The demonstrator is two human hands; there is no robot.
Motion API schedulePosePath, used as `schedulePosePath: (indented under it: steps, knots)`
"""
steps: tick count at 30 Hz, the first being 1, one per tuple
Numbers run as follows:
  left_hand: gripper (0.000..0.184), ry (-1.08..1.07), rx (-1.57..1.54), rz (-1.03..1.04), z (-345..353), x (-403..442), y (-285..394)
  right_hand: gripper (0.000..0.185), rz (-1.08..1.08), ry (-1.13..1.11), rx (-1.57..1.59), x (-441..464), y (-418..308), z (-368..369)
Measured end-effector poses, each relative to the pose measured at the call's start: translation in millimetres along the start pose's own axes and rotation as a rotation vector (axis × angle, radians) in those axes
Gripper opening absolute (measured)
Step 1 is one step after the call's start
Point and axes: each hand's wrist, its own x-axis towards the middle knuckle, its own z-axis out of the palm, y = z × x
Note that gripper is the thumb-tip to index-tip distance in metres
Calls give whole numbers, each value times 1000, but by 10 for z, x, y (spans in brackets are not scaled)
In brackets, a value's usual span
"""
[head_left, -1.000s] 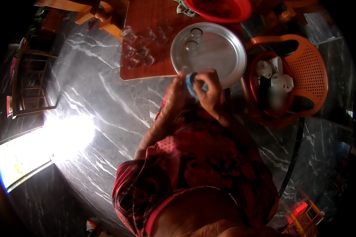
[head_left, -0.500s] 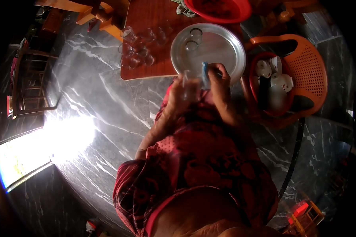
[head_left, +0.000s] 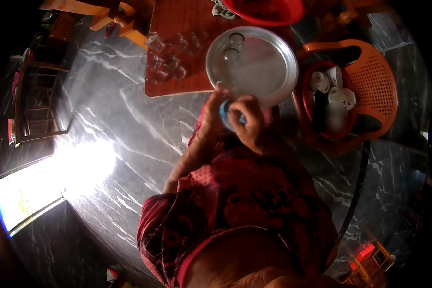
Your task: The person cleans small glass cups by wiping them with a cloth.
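Observation:
My left hand [head_left: 210, 117] is closed round a clear drinking glass, now mostly hidden behind the fingers. Against it, my right hand [head_left: 247, 120] pinches a small blue cloth [head_left: 224, 114] at the glass's mouth. Both hands meet in front of my body, just below the near rim of a round metal tray [head_left: 269, 72]. Two clear glasses [head_left: 236, 45] stand in the tray at its upper left. Several more clear glasses [head_left: 165, 60] are grouped on the red-brown table [head_left: 187, 87], left of the tray.
A red basin [head_left: 269, 19] sits at the table's far side beside a crumpled cloth [head_left: 223, 9]. To the right, an orange plastic chair [head_left: 377, 86] carries a red tub [head_left: 308, 103] of white crockery [head_left: 341, 98]. A dark wooden rack [head_left: 41, 103] stands at far left on the marbled floor [head_left: 144, 125].
My right hand has moved left and down, bringing the blue cloth onto the glass in my left hand. The glass, plainly visible before, is now mostly covered.

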Motion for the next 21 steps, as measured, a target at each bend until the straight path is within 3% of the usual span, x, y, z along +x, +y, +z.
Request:
schedulePosePath:
  steps: [4,7,9,11,13,14,16,19,21]
  knots:
    - [47,-251,-155,-31,-125,106,7,21,-17,-34,-5,22,-46,-2]
    - [43,-156,-114,31,-21,39,21,19,4,5,18,108,55,-11]
    - [40,-243,-102,1,-59,39,29,19,43,23,13,165,110,-18]
    - [42,-303,-97,121,-22,40,2,15,63,31,24,199,123,-32]
    - [45,-291,-76,113,-86,54,-49,15,24,-56,-217,248,109,-65]
    - [48,-280,-55,103,-131,66,-82,14,50,37,-33,305,94,-23]
    - [52,-269,-34,95,-145,54,-67,14,39,13,-116,334,221,-73]
    - [53,-393,62,-16,-253,126,-46,13,-1,7,-218,396,271,-120]
    - [52,-833,-448,-185,-489,348,-219,13,176,30,-65,411,248,-111]
